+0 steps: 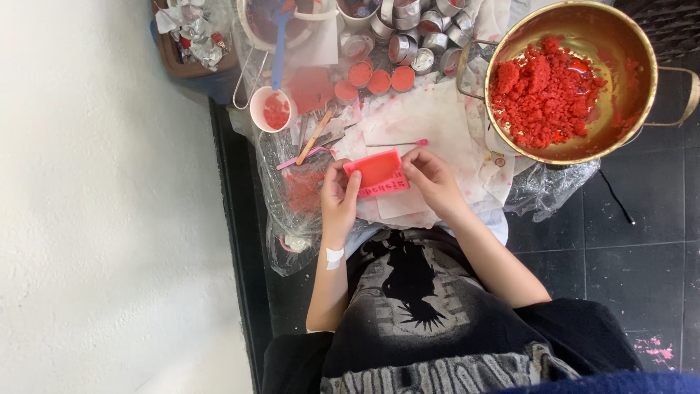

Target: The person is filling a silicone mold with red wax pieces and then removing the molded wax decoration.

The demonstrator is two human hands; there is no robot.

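1. Between both hands, over the paper-covered work surface (430,109): red rectangular mould (376,174), pinched at its ends by left hand (337,198) and right hand (430,175).
2. Crowded at 12; brass pot (583,76) at 2; wall (109,219) at 9.
3. Mould's long axis approx 9–3, open face up.

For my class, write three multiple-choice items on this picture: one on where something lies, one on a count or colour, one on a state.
1. Where is the brass pot?
A) ahead and to the right of the hands
B) on the person's lap
C) against the white wall

2. How many filled round red discs lie in a row beside the metal cups?
A) one
B) three
C) six

3. How is the red rectangular mould held?
A) lying untouched on the paper
B) by the right hand alone
C) between the left hand and the right hand

Answers: 1 A, the pot sits at upper right; 2 B, three discs lie side by side; 3 C, fingers of both hands grip its ends.
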